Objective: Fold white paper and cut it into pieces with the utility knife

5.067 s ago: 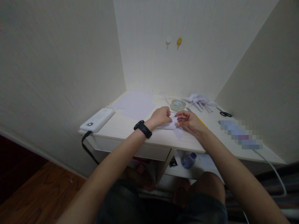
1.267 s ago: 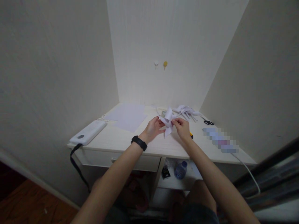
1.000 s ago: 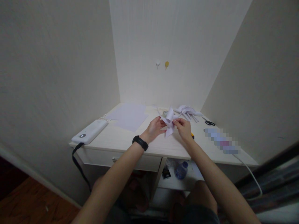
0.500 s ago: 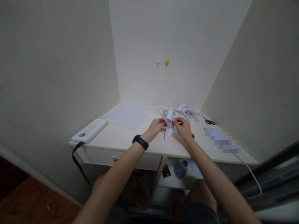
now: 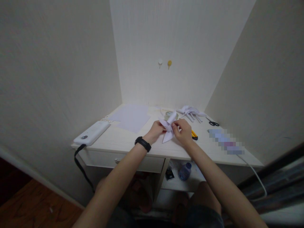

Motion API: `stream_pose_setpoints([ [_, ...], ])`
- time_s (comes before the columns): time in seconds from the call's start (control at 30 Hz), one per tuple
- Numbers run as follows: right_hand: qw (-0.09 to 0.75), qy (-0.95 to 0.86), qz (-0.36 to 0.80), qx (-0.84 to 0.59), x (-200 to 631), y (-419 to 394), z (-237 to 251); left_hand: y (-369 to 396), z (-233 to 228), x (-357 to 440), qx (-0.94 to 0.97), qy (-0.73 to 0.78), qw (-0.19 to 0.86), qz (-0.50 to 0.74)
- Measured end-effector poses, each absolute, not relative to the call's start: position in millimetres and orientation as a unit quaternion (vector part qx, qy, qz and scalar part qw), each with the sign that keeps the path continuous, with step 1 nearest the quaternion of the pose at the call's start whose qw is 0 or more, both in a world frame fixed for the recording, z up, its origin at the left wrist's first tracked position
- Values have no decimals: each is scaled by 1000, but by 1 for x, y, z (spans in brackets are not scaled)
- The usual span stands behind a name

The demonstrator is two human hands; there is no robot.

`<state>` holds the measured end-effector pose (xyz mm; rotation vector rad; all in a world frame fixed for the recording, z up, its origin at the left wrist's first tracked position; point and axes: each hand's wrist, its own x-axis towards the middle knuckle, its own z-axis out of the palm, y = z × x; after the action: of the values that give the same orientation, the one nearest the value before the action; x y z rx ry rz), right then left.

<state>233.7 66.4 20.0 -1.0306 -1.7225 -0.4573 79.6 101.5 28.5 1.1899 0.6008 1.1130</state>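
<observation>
A white paper pinwheel (image 5: pixel 168 127) with curled blades is held up between my two hands, above the front middle of the desk. My left hand (image 5: pixel 156 129), with a black watch on its wrist, grips it from the left and behind; some of its fingers are hidden by the blades. My right hand (image 5: pixel 182 130) pinches a blade near the centre from the right side. Just behind the pinwheel lies a roll of clear tape (image 5: pixel 171 115). Close to my right hand rests a yellow and black utility knife (image 5: pixel 194 135).
More paper pinwheels (image 5: pixel 190 111) lie at the back right, near black-handled scissors (image 5: pixel 214 123). White paper sheets (image 5: pixel 134 117) cover the back left. A white device (image 5: pixel 92 133) with a black strap sits at the left edge. A bottle (image 5: pixel 184 171) stands on the shelf below.
The pinwheel has turned so its blades face me more openly. My right hand has shifted slightly left, and more of the utility knife shows.
</observation>
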Motion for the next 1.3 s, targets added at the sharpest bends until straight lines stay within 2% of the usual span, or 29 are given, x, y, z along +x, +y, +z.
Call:
stream_pose_setpoints([
  [0.23, 514, -707, -250, -416, 228, 63, 21, 106, 26, 83, 514, 239, 666, 486],
  [0.47, 495, -734, -251, -392, 230, 64, 19, 107, 29, 81, 520, 294, 653, 465],
  [0.93, 487, -731, -249, -407, 229, 62, 20, 107, 25, 81, 508, 241, 693, 452],
  [1.3, 477, -728, -252, -422, 225, 60, 21, 108, 26, 81, 540, 253, 645, 477],
])
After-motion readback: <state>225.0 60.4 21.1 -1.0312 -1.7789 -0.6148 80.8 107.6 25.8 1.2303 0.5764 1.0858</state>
